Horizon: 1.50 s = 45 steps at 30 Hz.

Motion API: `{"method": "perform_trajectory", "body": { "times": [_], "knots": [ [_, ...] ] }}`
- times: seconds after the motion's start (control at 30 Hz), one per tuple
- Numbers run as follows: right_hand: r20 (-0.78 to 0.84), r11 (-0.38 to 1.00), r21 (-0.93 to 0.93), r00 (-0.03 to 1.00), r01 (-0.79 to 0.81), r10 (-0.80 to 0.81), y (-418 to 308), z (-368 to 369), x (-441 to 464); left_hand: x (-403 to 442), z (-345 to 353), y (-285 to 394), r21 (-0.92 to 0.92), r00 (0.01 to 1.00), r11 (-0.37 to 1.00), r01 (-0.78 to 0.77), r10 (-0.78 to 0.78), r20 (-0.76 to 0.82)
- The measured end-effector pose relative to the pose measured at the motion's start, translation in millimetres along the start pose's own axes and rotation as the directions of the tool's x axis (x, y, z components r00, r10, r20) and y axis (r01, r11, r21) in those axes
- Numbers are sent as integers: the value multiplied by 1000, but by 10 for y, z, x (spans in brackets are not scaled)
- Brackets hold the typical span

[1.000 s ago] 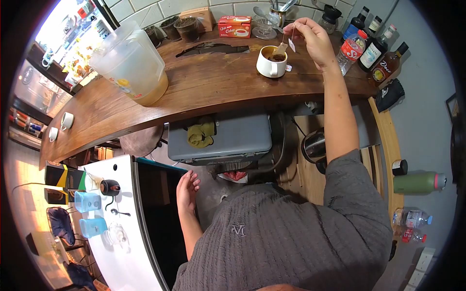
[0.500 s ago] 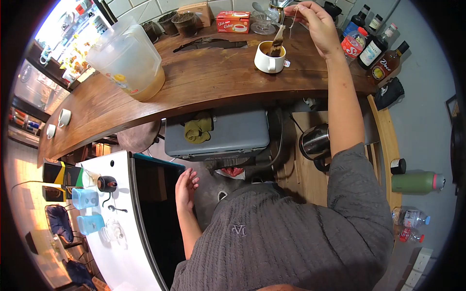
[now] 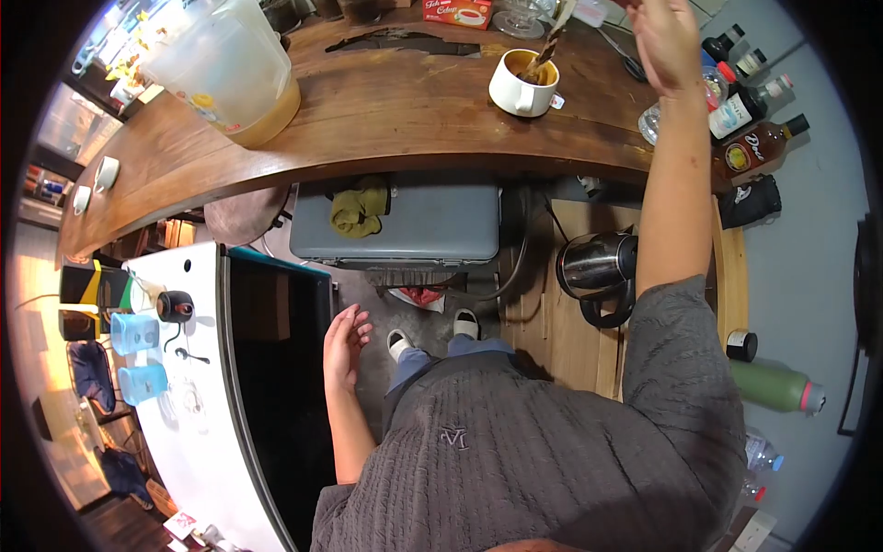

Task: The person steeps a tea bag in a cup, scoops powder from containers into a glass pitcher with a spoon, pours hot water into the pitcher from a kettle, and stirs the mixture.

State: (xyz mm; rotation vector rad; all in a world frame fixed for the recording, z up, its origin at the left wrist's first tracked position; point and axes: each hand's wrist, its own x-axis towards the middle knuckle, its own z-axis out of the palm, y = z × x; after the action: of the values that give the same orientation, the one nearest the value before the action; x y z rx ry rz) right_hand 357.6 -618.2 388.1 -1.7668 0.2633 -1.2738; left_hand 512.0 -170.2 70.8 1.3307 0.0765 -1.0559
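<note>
My right hand (image 3: 666, 44) is raised at the top right, above the counter, its fingers curled. The fingertips are cut off by the upper edge, so I cannot see what is in them. To its left stands a white mug (image 3: 522, 95), brown-stained inside, with a small paper tag (image 3: 556, 101) by its side. A slim brown-stained piece with a pale top (image 3: 550, 48) rises at a slant from the mug; its kind is unclear. My left hand (image 3: 345, 348) hangs low, open and holding nothing, beside the white table's dark side.
A large plastic pitcher (image 3: 221, 78) with amber liquid stands on the wooden counter (image 3: 395, 120). Several bottles (image 3: 750, 152) line the right end. Below are a grey cooler box (image 3: 432, 221), an electric kettle (image 3: 593, 267) and a white table (image 3: 216, 442).
The view has shifted, lifting the counter higher in frame. My right hand, earlier pinching a thin string above the mug's right, now appears farther right and partly cut off. My left hand stays low and open.
</note>
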Motion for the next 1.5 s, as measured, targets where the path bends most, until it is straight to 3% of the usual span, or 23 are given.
{"method": "perform_trajectory", "body": {
  "times": [0.2, 0.23, 0.33, 0.4, 0.43, 0.57, 0.63, 0.73, 0.87, 0.97, 1.07, 1.13, 1.23, 1.4, 1.47, 1.5],
  "knots": [
    [102, 996, 67, 993, 56, -62, -179, 99, -78, -148, -105, -133, -27, 1000, 1000, 11, -12, -18],
    [-36, 962, 274, 999, 11, -2, 50, 22, 54, -168, -149, -137, -28, 1000, 1000, 9, -9, -15],
    [-105, 867, 493, 984, -76, 146, -228, 98, -94, -218, -326, -115, -37, 1000, 999, 8, -8, 9],
    [194, 987, 149, 976, 66, -94, -746, 502, -588, -273, -503, -101, -40, 1000, 999, 26, -25, 19],
    [208, 993, 50, 971, 107, -115, -761, 526, -687, -278, -582, -79, -29, 999, 999, 24, -23, 36],
    [153, 996, -52, 986, 79, -70, -801, 892, -1321, -324, -1060, -49, 44, 996, 997, 58, -61, 70],
    [112, 992, -81, 988, -101, 109, -713, 920, -1665, -355, -1332, -35, 69, 992, 993, 92, -97, 77],
    [22, 981, 1, 981, -194, 194, -582, 1296, -2311, -412, -1729, -76, 120, 988, 986, 119, -129, 80],
    [5, 915, 24, 916, -402, 402, -92, 1541, -3265, -420, -2121, -106, 151, 989, 979, 137, -143, 25],
    [-30, 854, -214, 877, -474, 480, 348, 1908, -4024, -368, -2310, -210, 160, 987, 974, 162, -161, -22],
    [-26, 739, -95, 744, -667, 668, 1021, 2150, -4954, -268, -2435, -410, 146, 979, 969, 202, -193, -72],
    [-18, 726, -39, 726, -687, 687, 1571, 2310, -5547, -212, -2535, -584, 117, 974, 969, 219, -209, -90],
    [-48, 630, -102, 637, -770, 770, 2352, 2523, -6185, -204, -2677, -855, 84, 965, 966, 246, -235, -116],
    [-187, 557, -120, 570, -821, 800, 4064, 2686, -6998, -357, -2977, -1232, 35, 932, 954, 298, -283, -225],
    [-236, 574, -340, 658, -745, 715, 4331, 2839, -6933, -480, -3147, -1395, 22, 918, 952, 306, -289, -270],
    [-308, 483, -420, 621, -769, 721, 4328, 2953, -6842, -550, -3232, -1481, 5, 900, 944, 329, -312, -304]
  ]
}}
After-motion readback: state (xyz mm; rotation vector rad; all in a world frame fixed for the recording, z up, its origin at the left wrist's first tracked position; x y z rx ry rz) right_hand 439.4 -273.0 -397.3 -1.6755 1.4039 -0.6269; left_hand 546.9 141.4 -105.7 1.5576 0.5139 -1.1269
